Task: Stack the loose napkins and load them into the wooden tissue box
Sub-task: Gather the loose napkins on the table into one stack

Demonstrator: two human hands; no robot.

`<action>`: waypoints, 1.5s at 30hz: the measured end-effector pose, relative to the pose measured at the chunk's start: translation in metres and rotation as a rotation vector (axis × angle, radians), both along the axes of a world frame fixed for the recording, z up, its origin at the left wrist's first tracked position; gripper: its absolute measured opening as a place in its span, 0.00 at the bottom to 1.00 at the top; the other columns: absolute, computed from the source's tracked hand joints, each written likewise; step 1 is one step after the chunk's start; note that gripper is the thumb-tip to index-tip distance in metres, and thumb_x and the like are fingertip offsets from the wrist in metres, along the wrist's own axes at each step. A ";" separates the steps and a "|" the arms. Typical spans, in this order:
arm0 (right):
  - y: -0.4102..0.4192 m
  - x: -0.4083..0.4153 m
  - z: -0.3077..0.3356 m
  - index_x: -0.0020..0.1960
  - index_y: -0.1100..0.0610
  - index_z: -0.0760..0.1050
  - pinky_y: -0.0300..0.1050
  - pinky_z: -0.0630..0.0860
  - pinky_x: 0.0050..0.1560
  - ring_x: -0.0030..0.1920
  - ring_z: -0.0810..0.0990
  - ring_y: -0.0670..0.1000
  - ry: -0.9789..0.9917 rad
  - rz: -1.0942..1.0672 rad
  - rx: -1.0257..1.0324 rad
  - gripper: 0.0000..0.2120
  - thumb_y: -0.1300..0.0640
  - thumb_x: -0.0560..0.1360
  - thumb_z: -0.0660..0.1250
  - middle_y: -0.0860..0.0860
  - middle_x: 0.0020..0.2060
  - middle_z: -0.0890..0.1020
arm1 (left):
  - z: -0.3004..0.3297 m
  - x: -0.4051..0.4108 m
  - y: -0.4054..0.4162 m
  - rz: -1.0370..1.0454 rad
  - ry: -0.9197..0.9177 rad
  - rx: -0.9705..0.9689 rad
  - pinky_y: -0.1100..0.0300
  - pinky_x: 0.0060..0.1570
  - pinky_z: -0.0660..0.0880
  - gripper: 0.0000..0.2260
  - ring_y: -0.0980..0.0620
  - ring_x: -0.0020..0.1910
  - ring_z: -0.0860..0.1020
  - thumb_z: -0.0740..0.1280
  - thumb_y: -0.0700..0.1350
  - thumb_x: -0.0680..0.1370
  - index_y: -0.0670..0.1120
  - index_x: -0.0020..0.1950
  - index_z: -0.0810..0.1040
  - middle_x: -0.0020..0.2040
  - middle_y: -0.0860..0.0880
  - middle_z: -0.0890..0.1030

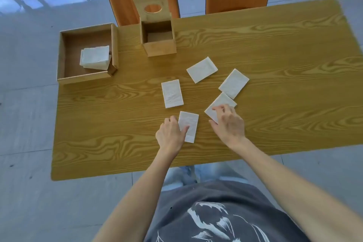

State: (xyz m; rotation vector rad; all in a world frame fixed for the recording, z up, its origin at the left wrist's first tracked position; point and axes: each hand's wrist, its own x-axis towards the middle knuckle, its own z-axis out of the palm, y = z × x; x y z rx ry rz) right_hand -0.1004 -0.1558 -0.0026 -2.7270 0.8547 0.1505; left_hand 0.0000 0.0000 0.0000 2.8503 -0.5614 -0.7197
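Head view shows both of your hands low on the wood-grain table (275,61), each on its own folded white paper napkin. Your left hand (170,135) pinches the nearest napkin (189,124) along its left long edge, thumb on top, the other fingers hidden at the edge. That napkin's long axis runs almost straight away from you, tipped slightly to the right at its far end. Your right hand (228,124) covers the near corner of the right-hand napkin (223,103); the fingers are curled onto it with the thumb at its near edge, but you cannot tell whether it is gripped or only pressed. Its long axis runs diagonally, far end up and to the right.

So the two napkins in hand do not line up: one must turn before they stack squarely, and they lie just beside each other, apart.

Three more loose napkins lie beyond your fingers: a middle napkin (172,93) upright ahead of your left hand, a far napkin (202,69) lying crosswise, and an outer napkin (233,83) near the one under your right hand, possibly touching it.

The open pale wooden tissue box (159,49) stands at the table's far edge, lid (150,6) with its round hole raised behind it, ahead of your left hand. A shallow wooden tray (64,53) at the far left holds a stack of napkins (95,59).
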 end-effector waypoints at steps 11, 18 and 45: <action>-0.003 0.002 -0.002 0.56 0.57 0.81 0.46 0.78 0.34 0.47 0.83 0.55 0.000 0.017 -0.045 0.12 0.63 0.73 0.69 0.55 0.46 0.85 | -0.007 -0.002 -0.005 0.173 0.092 -0.079 0.55 0.44 0.70 0.20 0.46 0.56 0.80 0.71 0.57 0.76 0.48 0.62 0.75 0.58 0.49 0.80; -0.010 0.001 -0.005 0.56 0.57 0.81 0.46 0.78 0.35 0.44 0.84 0.55 -0.017 0.025 -0.035 0.12 0.65 0.75 0.66 0.54 0.44 0.86 | -0.016 0.003 0.007 0.304 0.244 -0.270 0.53 0.49 0.78 0.10 0.50 0.52 0.81 0.70 0.51 0.77 0.48 0.55 0.80 0.53 0.50 0.83; 0.053 0.007 -0.016 0.50 0.54 0.81 0.32 0.78 0.48 0.46 0.80 0.43 -0.416 -0.377 0.570 0.11 0.68 0.73 0.72 0.50 0.48 0.82 | -0.022 0.023 0.024 0.494 0.553 -0.517 0.52 0.49 0.83 0.12 0.51 0.40 0.85 0.72 0.46 0.78 0.43 0.59 0.83 0.47 0.46 0.87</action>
